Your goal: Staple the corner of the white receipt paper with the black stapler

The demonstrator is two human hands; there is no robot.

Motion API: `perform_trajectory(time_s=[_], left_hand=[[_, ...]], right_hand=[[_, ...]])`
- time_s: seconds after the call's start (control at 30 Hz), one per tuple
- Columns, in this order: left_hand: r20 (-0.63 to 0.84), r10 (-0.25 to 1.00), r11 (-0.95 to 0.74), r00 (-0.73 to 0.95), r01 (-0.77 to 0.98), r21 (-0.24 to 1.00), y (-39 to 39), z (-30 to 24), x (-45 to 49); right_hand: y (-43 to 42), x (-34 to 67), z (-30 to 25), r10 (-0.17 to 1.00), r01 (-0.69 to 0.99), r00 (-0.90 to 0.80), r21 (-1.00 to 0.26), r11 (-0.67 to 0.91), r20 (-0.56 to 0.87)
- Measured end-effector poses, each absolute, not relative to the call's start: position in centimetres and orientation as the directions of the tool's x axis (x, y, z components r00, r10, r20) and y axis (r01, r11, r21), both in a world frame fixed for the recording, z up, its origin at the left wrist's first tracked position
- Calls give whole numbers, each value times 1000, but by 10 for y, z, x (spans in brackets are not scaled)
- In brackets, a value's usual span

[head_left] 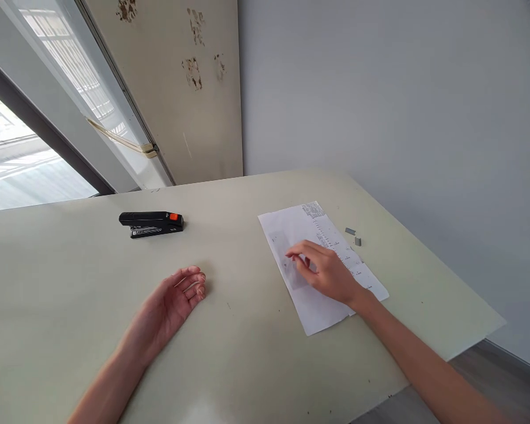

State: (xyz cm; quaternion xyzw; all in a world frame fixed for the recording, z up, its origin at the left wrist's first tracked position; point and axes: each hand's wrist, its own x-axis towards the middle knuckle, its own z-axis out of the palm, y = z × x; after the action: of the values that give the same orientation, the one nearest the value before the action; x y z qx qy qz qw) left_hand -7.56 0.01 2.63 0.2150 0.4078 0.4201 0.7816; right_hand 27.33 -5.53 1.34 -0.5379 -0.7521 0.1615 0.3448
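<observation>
Paper (298, 229), printed along its right side, lies on the table (229, 365) with its long axis slanting from far left to near right, its dense printed block at the far end. It lies beneath the right hand (322, 272), whose fingers curl narrowly towards the thumb, though whether they pinch anything I cannot tell; the left hand (173, 303) is empty, palm up, loosely cupped. One black stapler (150, 224) and two small grey pieces (357, 241) flank it.
</observation>
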Motion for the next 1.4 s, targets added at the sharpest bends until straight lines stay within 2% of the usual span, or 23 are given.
perform_trajectory(time_s=[0.17, 0.4, 1.07, 1.27, 1.4], left_hand=[[-437, 821, 565, 366, -418, 711, 1, 25, -78], [-409, 821, 552, 399, -368, 748, 0, 28, -77], [-411, 740, 615, 533, -289, 733, 8, 27, -92], [-404, 738, 609, 541, -276, 743, 8, 25, -96], [-401, 730, 619, 553, -287, 731, 10, 20, -97]], right_hand=[[-42, 279, -2, 943, 723, -49, -639, 262, 330], [-43, 281, -9, 946, 709, -101, -645, 285, 307], [-42, 280, -2, 966, 675, -83, -700, 235, 244], [-43, 281, 6, 974, 580, 12, -795, 177, 225], [-42, 283, 8, 964, 563, 96, -812, 151, 246]])
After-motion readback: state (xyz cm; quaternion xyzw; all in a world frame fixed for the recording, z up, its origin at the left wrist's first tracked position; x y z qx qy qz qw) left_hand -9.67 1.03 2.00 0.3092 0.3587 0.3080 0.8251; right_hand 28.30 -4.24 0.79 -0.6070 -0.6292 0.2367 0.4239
